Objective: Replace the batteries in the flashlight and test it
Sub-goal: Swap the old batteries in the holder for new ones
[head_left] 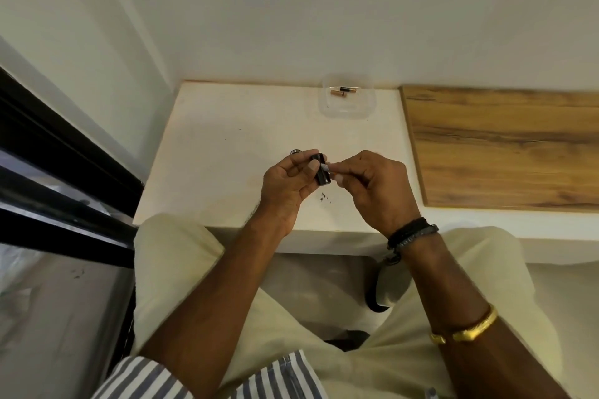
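Left hand (285,183) grips the flashlight (322,172); right hand (372,185) pinches a battery (325,167) at its mouth: best slid in straight

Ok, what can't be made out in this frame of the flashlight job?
Head view only:
- Flashlight: mostly covered by the left hand; its open end can't be seen.
- Small pale piece pinched by the right hand: too small and blurred to identify.
- Batteries in the clear container: too small to count surely.
- Dark specks on the table: unidentifiable.
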`<state>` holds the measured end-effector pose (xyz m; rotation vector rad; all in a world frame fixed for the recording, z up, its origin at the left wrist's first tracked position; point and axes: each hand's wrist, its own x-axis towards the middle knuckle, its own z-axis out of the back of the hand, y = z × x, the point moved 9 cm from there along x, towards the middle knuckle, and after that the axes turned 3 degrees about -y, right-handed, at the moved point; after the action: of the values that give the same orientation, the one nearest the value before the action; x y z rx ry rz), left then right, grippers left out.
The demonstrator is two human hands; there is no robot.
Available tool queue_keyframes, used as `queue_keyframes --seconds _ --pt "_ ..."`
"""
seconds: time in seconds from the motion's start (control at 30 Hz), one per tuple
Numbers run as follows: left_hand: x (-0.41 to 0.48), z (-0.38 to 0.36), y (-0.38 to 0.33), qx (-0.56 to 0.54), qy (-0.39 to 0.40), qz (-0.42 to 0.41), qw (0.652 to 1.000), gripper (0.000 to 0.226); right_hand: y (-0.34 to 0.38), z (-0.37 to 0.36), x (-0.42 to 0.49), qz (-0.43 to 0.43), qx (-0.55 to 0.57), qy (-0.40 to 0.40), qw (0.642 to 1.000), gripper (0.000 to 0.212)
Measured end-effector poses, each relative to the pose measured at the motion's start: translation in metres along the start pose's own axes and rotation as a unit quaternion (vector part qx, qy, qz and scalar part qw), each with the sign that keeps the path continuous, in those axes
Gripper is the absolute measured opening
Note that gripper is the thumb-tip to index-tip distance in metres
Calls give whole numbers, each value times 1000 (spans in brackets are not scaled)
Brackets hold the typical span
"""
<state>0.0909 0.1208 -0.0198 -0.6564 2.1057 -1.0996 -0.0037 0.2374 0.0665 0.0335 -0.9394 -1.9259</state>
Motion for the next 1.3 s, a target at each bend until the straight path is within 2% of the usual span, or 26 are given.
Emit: queue_keyframes --seconds 0.23,0.37,0.5,0.63,0.8,1.07,1.13,1.3 --pt "-4 -10 7 8 26 13 1000 30 -6 2 0 -12 13 -11 1000 18" --pt "-6 -12 9 -10 32 32 999 29 -21 -1 1 -85 90 14 992 20" --pt "-8 -22 7 -42 53 46 997 23 -38 -11 2 -204 266 37 941 21" --pt "-6 -24 6 -38 52 40 997 28 -45 -21 2 -261 292 28 920 18" --pt "1 -22 -6 -41 40 19 998 33 -40 -20 8 -257 365 8 895 17" --pt "43 6 -44 -159 -43 2 986 34 -100 -33 52 -358 432 -84 823 10" --pt "52 12 -47 -158 -56 6 986 32 -118 -34 72 -368 414 -102 826 10" --pt "65 30 -35 -175 -73 23 982 27 -158 -41 132 -361 288 -113 880 15"
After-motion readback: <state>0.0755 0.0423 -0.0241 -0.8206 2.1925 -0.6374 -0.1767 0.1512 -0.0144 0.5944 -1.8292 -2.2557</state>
